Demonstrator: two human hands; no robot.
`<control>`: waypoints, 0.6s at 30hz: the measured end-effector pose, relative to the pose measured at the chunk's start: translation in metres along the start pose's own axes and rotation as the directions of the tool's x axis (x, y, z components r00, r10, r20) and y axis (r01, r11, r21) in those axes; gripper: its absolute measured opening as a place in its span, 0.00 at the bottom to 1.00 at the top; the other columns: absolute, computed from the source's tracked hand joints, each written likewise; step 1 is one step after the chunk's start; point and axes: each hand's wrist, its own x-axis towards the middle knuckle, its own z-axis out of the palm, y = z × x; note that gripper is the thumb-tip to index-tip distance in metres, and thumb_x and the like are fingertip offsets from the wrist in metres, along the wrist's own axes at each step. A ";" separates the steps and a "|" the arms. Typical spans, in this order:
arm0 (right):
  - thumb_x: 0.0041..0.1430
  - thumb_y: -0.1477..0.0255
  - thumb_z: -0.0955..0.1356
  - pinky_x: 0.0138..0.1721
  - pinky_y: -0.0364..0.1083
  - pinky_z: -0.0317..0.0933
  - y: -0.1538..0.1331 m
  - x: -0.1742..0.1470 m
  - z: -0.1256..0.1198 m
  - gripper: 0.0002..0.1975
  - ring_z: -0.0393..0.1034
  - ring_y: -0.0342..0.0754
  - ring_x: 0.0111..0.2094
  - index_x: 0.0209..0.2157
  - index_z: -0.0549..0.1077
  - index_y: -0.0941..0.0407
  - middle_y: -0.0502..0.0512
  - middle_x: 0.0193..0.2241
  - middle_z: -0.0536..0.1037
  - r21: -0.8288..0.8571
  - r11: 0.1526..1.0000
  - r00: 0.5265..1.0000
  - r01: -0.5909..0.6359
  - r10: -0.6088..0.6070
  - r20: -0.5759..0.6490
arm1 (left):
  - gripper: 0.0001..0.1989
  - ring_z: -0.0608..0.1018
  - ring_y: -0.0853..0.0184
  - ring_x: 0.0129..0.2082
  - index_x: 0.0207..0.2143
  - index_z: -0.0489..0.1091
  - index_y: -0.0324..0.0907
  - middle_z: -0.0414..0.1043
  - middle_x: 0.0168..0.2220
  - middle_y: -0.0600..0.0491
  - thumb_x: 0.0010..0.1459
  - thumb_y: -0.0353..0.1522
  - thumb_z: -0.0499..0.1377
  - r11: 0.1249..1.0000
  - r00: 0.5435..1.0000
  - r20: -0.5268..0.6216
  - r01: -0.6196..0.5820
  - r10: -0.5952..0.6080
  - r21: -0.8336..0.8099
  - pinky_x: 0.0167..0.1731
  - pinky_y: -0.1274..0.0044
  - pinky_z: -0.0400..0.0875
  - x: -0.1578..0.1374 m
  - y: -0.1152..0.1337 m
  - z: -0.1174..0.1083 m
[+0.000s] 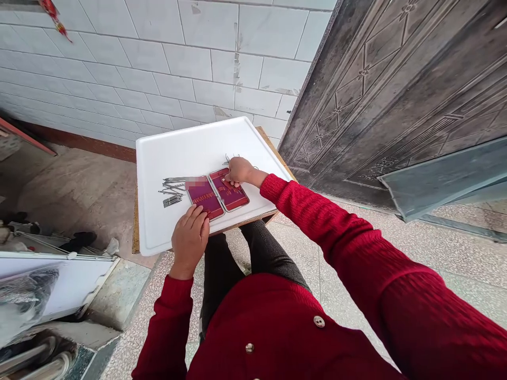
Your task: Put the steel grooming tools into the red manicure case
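Observation:
A dark red manicure case lies unfolded on a white board, with rows of loops across its inside. My left hand rests with its fingers laid flat on the near left corner of the case. Over the right half of the case my right hand is closed in a pinch. What it holds, if anything, is too small to name. Left of the case lie a nail clipper and several thin metal tools. More small metal tools show just beyond my right hand, partly hidden by it.
The board sits on a wooden-edged stand in front of my legs. Behind it rises a white tiled wall. A dark carved door stands to the right, beside a greenish glass pane. Clutter fills the lower left.

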 end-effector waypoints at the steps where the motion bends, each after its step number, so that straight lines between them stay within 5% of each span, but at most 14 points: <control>1: 0.54 0.78 0.75 0.26 0.46 0.73 0.001 0.002 -0.001 0.08 0.73 0.48 0.19 0.23 0.77 0.61 0.54 0.14 0.74 0.029 0.999 1.000 -0.019 0.019 -0.006 | 0.13 0.78 0.53 0.60 0.49 0.76 0.42 0.80 0.54 0.44 0.71 0.33 0.52 1.000 1.000 -0.002 -0.004 0.004 0.007 0.55 0.60 0.74 0.000 0.000 0.000; 7: 0.58 0.78 0.72 0.28 0.43 0.74 0.002 0.007 -0.002 0.12 0.73 0.44 0.20 0.21 0.74 0.60 0.55 0.18 0.78 0.100 0.994 0.999 -0.033 0.037 -0.038 | 0.13 0.78 0.53 0.60 0.50 0.76 0.41 0.79 0.55 0.44 0.70 0.31 0.54 0.999 0.999 0.010 -0.031 0.031 0.019 0.56 0.60 0.75 0.000 -0.001 -0.001; 18: 0.60 0.79 0.72 0.37 0.50 0.74 -0.011 0.007 0.001 0.16 0.76 0.52 0.23 0.18 0.73 0.59 0.55 0.14 0.74 -0.183 0.983 0.998 0.027 -0.018 0.053 | 0.08 0.78 0.53 0.59 0.46 0.76 0.42 0.81 0.53 0.47 0.69 0.32 0.59 0.997 0.997 -0.012 -0.077 0.077 -0.011 0.55 0.62 0.77 0.002 -0.002 -0.007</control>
